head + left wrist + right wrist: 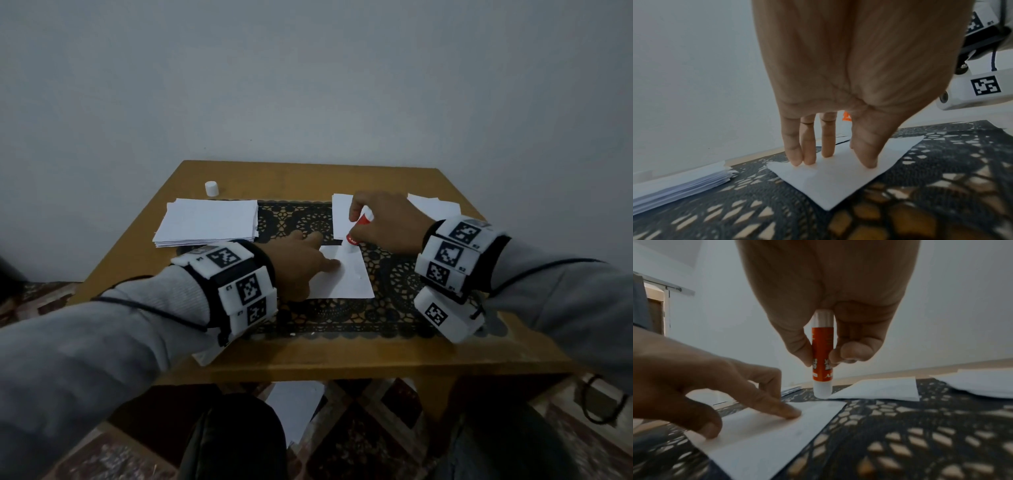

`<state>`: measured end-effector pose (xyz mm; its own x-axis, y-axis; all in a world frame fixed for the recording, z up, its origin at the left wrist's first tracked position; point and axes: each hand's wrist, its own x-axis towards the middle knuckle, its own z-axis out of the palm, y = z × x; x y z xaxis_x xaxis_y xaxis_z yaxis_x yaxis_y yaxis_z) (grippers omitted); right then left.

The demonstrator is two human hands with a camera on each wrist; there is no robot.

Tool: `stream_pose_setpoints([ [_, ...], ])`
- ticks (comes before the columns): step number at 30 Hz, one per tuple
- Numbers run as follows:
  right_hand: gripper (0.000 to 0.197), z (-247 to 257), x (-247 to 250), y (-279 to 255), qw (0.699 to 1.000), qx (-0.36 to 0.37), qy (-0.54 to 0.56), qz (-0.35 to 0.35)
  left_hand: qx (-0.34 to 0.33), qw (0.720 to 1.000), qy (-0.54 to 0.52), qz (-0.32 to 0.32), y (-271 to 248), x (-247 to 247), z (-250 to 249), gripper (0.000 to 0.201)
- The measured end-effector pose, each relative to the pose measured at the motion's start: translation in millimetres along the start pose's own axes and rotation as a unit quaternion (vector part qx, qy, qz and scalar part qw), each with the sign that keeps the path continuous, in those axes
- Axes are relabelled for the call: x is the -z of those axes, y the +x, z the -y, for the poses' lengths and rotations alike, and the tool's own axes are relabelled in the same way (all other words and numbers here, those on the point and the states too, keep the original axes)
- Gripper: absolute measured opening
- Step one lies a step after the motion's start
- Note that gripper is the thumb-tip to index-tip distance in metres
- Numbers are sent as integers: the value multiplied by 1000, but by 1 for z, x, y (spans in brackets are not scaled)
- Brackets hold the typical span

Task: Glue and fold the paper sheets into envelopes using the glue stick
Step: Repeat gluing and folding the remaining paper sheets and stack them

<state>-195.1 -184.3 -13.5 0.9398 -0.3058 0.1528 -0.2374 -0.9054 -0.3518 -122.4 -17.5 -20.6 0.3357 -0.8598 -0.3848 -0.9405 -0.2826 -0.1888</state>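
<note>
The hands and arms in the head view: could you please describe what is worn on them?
Both arms wear grey sleeves. Each wrist carries a black band with white blocks printed with black square markers, left and right. A thin black cable runs along each sleeve. The hands are bare.

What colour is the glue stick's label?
Orange-red on a white glue stick; clearest in the right wrist view.

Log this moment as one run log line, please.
step: gluing sheet | left hand: fingers pressing paper sheet flat on lace mat | right hand: holds glue stick, tip at sheet's far edge | cap: off, on table
</note>
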Motion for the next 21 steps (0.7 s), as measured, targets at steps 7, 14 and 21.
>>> stream_pose_setpoints([
  [7, 11, 0, -6, -3, 1000, 10, -10, 19, -3, 1000, 10, 7, 3, 2, -1, 74],
  [14, 12, 4, 1, -22, 999, 24, -1, 46, -1, 1000, 2, 7, 4, 3, -1, 73],
  [21, 11, 6, 6, -45, 996, 38, 9, 85, -5, 1000, -31, -2, 6, 2, 3, 70],
])
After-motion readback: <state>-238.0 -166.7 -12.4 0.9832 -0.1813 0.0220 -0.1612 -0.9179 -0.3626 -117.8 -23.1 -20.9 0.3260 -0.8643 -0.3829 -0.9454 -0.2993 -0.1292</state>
